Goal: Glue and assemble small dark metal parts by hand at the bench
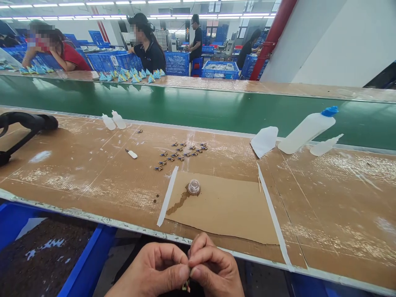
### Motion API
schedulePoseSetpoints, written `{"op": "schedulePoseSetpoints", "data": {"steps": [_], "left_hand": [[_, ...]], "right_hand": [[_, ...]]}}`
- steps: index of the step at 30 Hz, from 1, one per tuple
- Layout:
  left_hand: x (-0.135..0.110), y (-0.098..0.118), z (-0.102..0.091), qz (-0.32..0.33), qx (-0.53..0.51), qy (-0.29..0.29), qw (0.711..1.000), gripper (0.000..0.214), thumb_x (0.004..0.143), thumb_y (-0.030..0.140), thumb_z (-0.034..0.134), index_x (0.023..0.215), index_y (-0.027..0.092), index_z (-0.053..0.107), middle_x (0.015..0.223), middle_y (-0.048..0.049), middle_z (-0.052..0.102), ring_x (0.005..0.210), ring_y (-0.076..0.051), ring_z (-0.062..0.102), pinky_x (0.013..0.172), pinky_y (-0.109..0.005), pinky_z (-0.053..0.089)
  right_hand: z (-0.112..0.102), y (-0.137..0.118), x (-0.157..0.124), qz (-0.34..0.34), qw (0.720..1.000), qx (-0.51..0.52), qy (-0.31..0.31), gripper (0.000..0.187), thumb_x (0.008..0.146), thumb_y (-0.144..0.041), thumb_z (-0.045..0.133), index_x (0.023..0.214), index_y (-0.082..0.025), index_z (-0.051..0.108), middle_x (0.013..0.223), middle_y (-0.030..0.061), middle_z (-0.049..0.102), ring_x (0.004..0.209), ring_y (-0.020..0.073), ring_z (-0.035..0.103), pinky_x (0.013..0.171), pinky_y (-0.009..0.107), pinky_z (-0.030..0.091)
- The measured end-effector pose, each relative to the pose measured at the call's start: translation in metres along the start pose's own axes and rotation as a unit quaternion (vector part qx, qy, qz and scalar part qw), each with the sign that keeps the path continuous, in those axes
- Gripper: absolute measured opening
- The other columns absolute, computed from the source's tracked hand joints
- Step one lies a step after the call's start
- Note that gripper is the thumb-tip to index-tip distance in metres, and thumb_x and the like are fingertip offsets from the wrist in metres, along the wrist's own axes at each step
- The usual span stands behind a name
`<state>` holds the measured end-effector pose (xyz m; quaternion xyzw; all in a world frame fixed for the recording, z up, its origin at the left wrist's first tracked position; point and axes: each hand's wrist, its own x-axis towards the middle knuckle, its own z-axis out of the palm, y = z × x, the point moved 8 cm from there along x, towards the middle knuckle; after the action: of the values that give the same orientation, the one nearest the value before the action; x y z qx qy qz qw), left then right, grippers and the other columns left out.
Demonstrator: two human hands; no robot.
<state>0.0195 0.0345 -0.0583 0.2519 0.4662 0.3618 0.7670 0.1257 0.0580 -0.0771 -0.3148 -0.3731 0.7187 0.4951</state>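
My left hand (165, 266) and my right hand (213, 264) meet in front of the table's near edge, thumbs and forefingers pinched together. A small part with yellowish and dark bits (186, 286) peeks out below the fingertips; the fingers cover most of it, so its kind cannot be made out. Beyond the hands lies a brown cardboard sheet (229, 210), held by white tape along its sides. A small clear cup (194, 187) stands on it, with a wet streak running toward the near left. Several small dark and gold parts (177, 155) lie in rows behind the sheet.
A white-handled blade (131, 153) and two small bottles (118, 119) are at left. A large blue-capped bottle (306, 133) leans at right. A green conveyor belt (185, 107) runs behind the table. Below left is a blue crate (89, 258). Other people sit across the belt.
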Motion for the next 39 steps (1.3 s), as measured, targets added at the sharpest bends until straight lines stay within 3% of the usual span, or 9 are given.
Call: {"op": "schedulePoseSetpoints", "data": {"steps": [7,14,22,29,39], "left_hand": [[-0.003,0.007,0.003,0.012,0.01,0.029,0.999,0.025,0.061,0.037,0.085,0.064,0.016,0.073,0.059,0.0014,0.066,0.058,-0.009,0.053,0.064,-0.022,0.038],[-0.002,0.004,0.004,0.003,0.033,0.003,0.999,0.025,0.065,0.037,0.083,0.065,0.015,0.073,0.06,0.0003,0.067,0.06,-0.01,0.054,0.065,-0.023,0.037],[-0.002,0.006,0.005,-0.014,0.047,0.017,0.999,0.027,0.063,0.039,0.083,0.066,0.014,0.073,0.061,-0.0005,0.066,0.062,-0.012,0.052,0.067,-0.025,0.036],[-0.004,0.009,0.006,-0.008,0.055,0.047,0.997,0.026,0.061,0.037,0.084,0.062,0.014,0.072,0.059,0.0014,0.061,0.06,-0.01,0.048,0.064,-0.024,0.035],[-0.001,0.008,0.009,-0.011,0.029,0.019,0.999,0.022,0.063,0.034,0.084,0.062,0.015,0.073,0.058,0.0007,0.065,0.058,-0.01,0.051,0.065,-0.024,0.038]], "right_hand": [[-0.003,0.014,-0.004,-0.056,0.995,0.074,0.024,0.017,0.069,-0.045,0.079,0.077,-0.031,0.078,0.071,0.0007,0.051,0.069,0.0155,0.048,0.067,0.033,0.039],[0.0,0.004,-0.004,-0.079,0.995,0.026,-0.048,0.012,0.074,-0.041,0.076,0.083,-0.033,0.078,0.07,0.0007,0.052,0.07,0.0159,0.049,0.067,0.033,0.039],[0.0,0.014,-0.005,-0.092,0.989,0.108,0.042,0.012,0.07,-0.041,0.079,0.075,-0.031,0.078,0.068,0.0005,0.05,0.068,0.0159,0.046,0.066,0.033,0.037],[0.0,0.022,-0.006,-0.128,0.983,0.132,0.029,0.008,0.072,-0.037,0.078,0.077,-0.03,0.077,0.067,-0.0002,0.049,0.065,0.0151,0.045,0.063,0.032,0.036],[0.001,0.015,-0.003,-0.139,0.982,0.129,0.007,0.011,0.072,-0.038,0.079,0.08,-0.032,0.079,0.064,-0.0006,0.047,0.064,0.0153,0.044,0.061,0.033,0.035]]}}
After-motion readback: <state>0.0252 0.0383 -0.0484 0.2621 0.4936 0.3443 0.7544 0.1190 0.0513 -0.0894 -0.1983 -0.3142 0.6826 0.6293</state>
